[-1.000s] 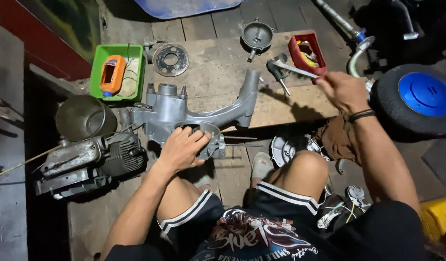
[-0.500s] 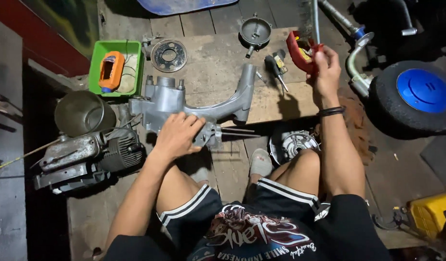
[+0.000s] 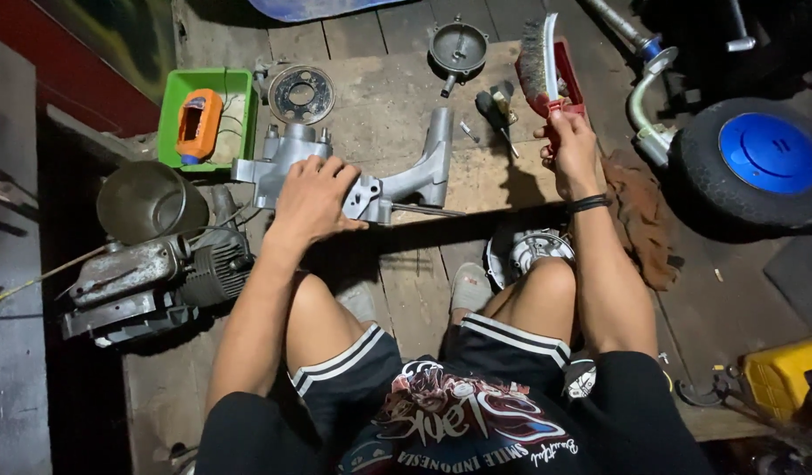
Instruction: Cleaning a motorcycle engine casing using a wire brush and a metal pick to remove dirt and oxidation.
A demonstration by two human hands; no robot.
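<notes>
Hands: left spread on engine casing — right gripping wire brush.

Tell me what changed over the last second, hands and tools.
The right hand took a red-handled wire brush from by the red tray and lifted it upright above the board. The left hand stayed pressed on the grey metal casting. The green bin, round plate and screwdriver kept their places.
</notes>
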